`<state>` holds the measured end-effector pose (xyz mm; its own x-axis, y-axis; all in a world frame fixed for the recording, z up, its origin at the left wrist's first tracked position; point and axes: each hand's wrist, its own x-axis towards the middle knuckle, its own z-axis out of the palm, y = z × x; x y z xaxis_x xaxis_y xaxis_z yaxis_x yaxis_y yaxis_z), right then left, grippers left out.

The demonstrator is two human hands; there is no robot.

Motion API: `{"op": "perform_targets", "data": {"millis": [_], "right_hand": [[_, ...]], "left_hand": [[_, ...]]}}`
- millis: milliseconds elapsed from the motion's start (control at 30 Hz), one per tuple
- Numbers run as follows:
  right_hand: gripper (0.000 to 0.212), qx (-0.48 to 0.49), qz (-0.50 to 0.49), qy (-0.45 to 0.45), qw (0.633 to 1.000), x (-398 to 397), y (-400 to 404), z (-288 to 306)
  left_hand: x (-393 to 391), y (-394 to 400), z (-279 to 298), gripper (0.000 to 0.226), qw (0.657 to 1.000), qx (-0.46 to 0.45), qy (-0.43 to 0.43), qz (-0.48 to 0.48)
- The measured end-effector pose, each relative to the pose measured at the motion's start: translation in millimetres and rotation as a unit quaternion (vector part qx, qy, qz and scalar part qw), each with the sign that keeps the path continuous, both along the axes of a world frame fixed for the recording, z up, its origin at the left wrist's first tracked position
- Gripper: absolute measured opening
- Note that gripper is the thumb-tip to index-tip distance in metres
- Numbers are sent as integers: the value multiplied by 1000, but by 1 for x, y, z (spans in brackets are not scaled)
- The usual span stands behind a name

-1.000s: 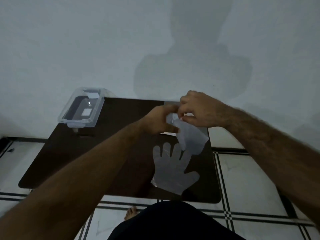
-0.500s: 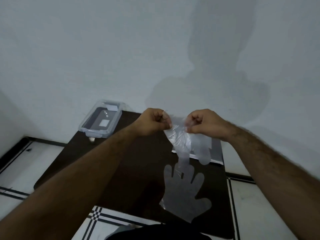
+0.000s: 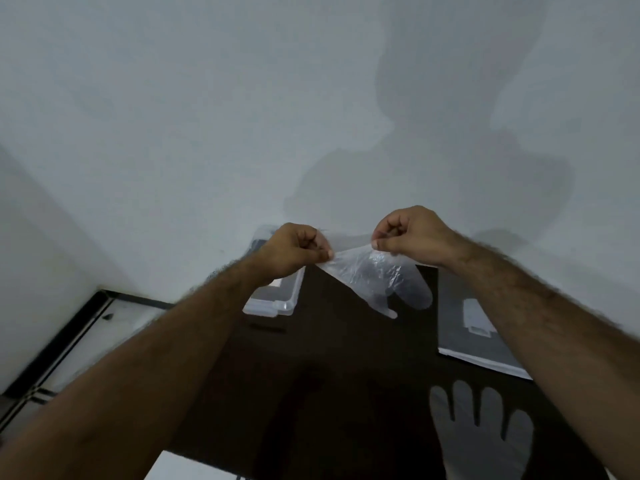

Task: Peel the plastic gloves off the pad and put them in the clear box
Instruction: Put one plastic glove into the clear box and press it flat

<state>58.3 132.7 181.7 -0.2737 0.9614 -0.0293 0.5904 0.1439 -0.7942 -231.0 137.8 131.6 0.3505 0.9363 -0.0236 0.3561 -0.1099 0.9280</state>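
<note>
Fingers of the left hand [image 3: 294, 252] are curled into a near fist, thumb and forefinger pinched tight on one corner of a thin clear glove [image 3: 375, 275]; fingers of the right hand [image 3: 410, 235] are curled the same way and pinch the opposite corner of its cuff. The glove is stretched between the two hands, held up in the air above the far part of the dark table [image 3: 329, 375], its crinkled body and fingers hanging down below the grip and touching nothing else. Both forearms reach in from the bottom corners of the view and meet at about the same height. Behind and under the left hand sits the box [image 3: 277, 303], clear plastic with a dark floor, on the far left of the table; the hand covers most of it, so only its near rim and a bit of its far edge show. On the far right of the table, partly under the right forearm, lies the pad [image 3: 474, 337], a flat grey stack with a pale edge. Nearer the person, on the right side of the table, a second glove [image 3: 485, 431] lies flat and spread, fingers pointing away. A pale wall [image 3: 207, 116] fills the upper view, with the person's shadow cast on it, and tiled floor [image 3: 52, 351] shows at the left.
</note>
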Motion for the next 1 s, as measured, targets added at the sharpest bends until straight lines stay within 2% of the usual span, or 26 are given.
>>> {"op": "perform_targets", "data": {"millis": [167,433,533,633,700,1000], "right_hand": [[17,-30,10,-20,999,-76,63,-1],[10,-1,-13,-104,994,-163,145,-19],[8,31,-20,-136,990,-180,167,-20],[5,82,-41,-139,986,-190,181,-19],[6,125,-51,-148,980,-194,185,-18],[10,281,3,-166,945,-199,145,-41]], "left_hand": [[-79,70,-5,8,999,32,29,10],[-155,156,-19,11,999,21,38,33],[-165,179,-19,12,998,24,26,53],[-172,196,-16,2,997,38,17,61],[-176,203,-14,7,995,68,15,72],[-201,172,-36,7,985,164,4,52]]}}
